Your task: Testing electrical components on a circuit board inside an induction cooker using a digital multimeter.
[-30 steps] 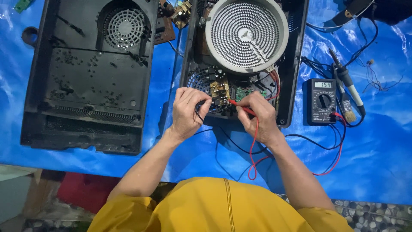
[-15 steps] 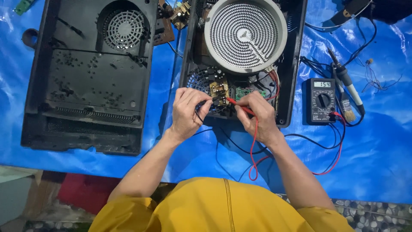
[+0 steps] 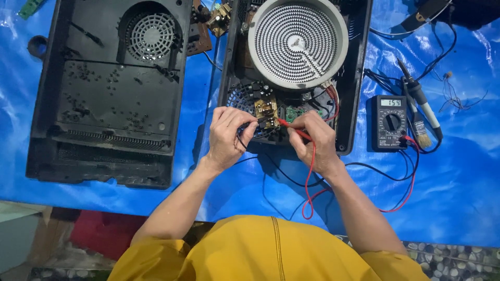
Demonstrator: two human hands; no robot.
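An opened electric cooker lies on a blue sheet, its round coiled heating element on top and a circuit board exposed below it. My left hand pinches a black test probe against the board. In my right hand is a red test probe, its tip pointing left at the same board. Red and black leads run from the probes to a black multimeter at the right, whose display is lit.
The cooker's black bottom cover, with a round fan grille, lies to the left. A soldering iron and a small brush rest right of the multimeter. Loose wires trail over the blue sheet. A small board part sits between the two shells.
Both hands hold the probes at the board as before; only tiny shifts of the fingers and of the camera show.
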